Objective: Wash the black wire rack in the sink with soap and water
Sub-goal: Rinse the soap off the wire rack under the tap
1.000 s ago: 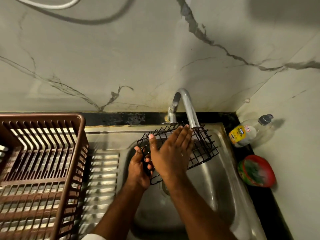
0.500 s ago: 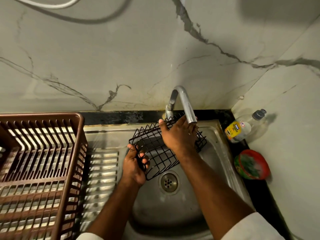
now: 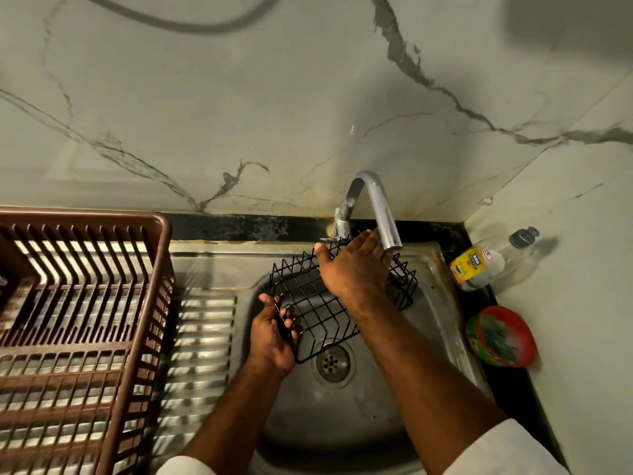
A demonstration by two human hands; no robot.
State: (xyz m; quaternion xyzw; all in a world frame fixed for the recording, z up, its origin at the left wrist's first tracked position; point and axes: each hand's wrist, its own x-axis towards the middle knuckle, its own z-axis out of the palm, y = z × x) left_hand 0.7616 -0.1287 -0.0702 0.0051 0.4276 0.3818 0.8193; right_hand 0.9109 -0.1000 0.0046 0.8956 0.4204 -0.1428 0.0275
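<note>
left hand (image 3: 272, 332) fingers curl round the near-left edge of the black wire rack (image 3: 329, 303), held tilted over the steel sink (image 3: 442, 323) at frame centre. right hand (image 3: 354, 267) lies on its far side, fingers together, under the faucet (image 3: 380, 210). right: dish soap bottle (image 3: 479, 265), label unreadable.

- Bottle (image 3: 486, 265): its yellow label carries small print, sideways, that looks like "DISHWASH"; a white and red tag beside it is too small to read.
</note>
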